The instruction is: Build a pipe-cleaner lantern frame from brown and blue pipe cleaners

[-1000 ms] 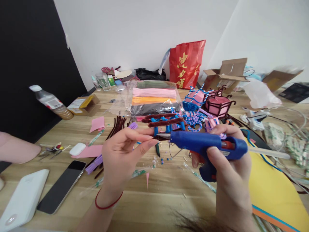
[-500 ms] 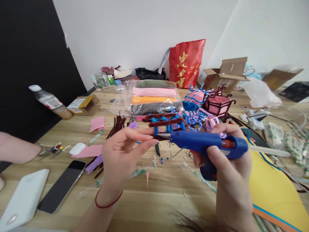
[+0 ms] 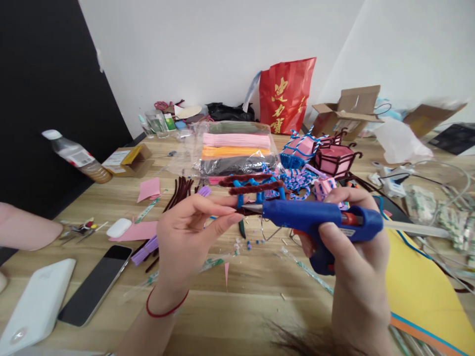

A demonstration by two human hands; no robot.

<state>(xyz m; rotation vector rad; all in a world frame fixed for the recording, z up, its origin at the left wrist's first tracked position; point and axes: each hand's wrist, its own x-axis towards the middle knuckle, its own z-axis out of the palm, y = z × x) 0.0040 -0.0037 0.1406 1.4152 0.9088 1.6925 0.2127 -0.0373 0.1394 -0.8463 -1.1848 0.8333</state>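
Note:
Pinched between the thumb and fingers of my left hand (image 3: 189, 232) is a small brown and blue pipe-cleaner frame (image 3: 256, 187), held above the table. My right hand (image 3: 356, 252) grips a blue hot glue gun (image 3: 302, 213), with a pale glue stick (image 3: 415, 228) poking out of its back end. The gun's metal nozzle (image 3: 253, 208) points left and lies at the lower edge of the frame, close to my left fingertips. Whether the nozzle touches the frame I cannot tell.
Behind the frame lies a bag of coloured pipe cleaners (image 3: 237, 141). Pink lanterns (image 3: 336, 160) stand at the back right. A phone (image 3: 96, 286) and white power bank (image 3: 39, 306) lie at left, near a tilted bottle (image 3: 76, 155). Yellow sheets (image 3: 423, 291) lie at right.
The glue gun and my right hand have shifted very slightly to the right. My left hand and the pipe-cleaner frame stay nearly still.

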